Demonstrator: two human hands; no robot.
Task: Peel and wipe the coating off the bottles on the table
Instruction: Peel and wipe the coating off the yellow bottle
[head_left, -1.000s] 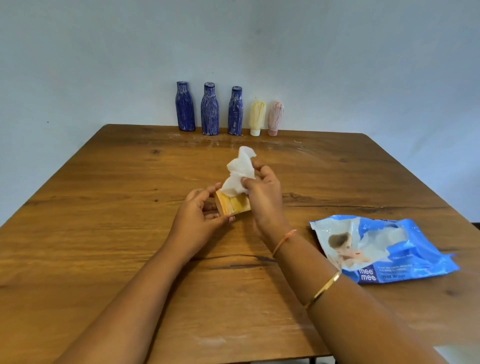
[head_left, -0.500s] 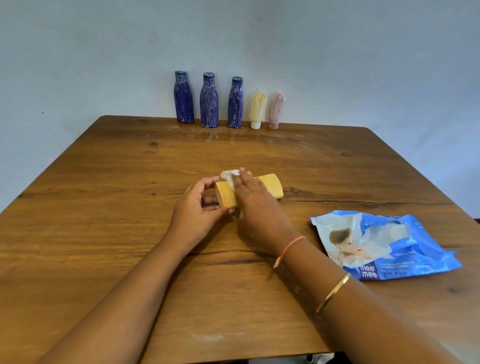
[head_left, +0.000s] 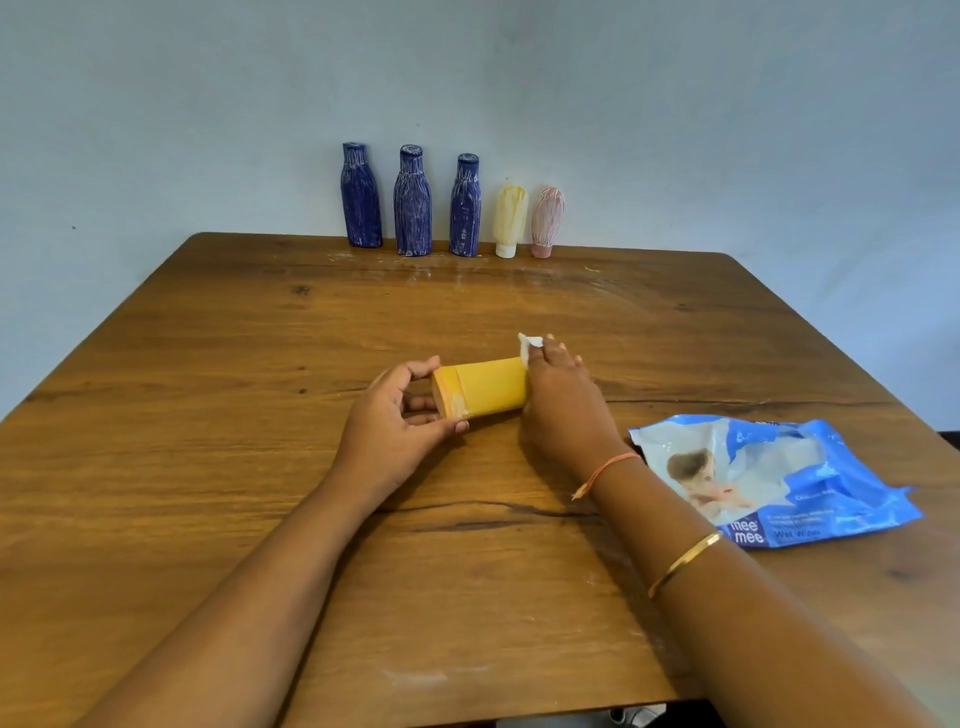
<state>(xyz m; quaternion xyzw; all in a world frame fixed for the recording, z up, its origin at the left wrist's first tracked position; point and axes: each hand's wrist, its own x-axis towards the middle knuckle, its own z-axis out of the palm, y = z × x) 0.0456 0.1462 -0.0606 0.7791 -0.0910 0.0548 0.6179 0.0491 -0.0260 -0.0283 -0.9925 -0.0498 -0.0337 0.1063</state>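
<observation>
One yellow bottle (head_left: 483, 387), whitish cap-end smear

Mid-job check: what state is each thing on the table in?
Yellow bottle: lying on its side, gripped by left hand at cap end.
Wipe: held against its far end by right hand.
Three blue bottles: upright, streaky coating.
Cream tube, pink tube: standing on caps.
Wipes pack: lying flat.

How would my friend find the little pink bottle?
Look at the far edge of the wooden table, by the wall, where five bottles stand in a row. The pink bottle is at the right end, beside the pale yellow bottle. It is the only pink one, short and rounded, unlike the three tall blue bottles.
</observation>
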